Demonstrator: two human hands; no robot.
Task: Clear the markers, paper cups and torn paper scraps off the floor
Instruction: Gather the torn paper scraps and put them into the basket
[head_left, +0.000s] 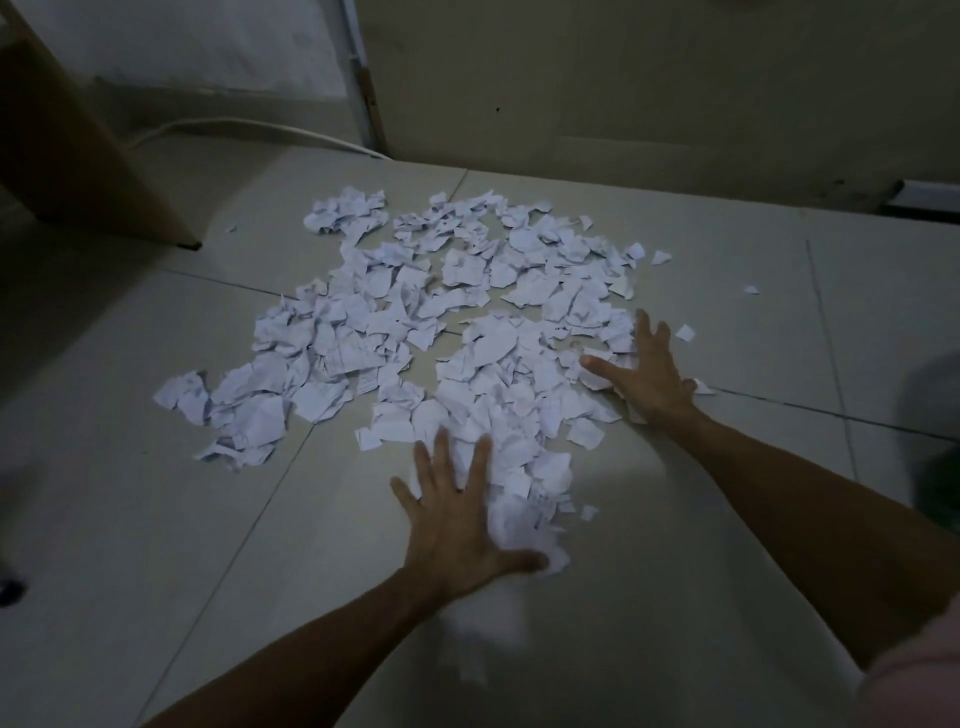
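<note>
A wide spread of torn white paper scraps (415, 322) covers the pale tiled floor (156, 493) in dim light. My left hand (457, 525) lies flat with fingers spread on the near edge of the scraps, thumb against a small heap of them. My right hand (644, 369) lies flat with straight fingers on the right edge of the spread, thumb pointing left over the paper. A few single scraps (684, 332) lie apart to the right. No markers or paper cups are in view.
A wooden furniture panel (78, 145) stands at the far left. A white cable (249, 124) runs along the wall base. A door (623, 78) closes off the back. A dark blurred object (935, 431) sits at the right edge.
</note>
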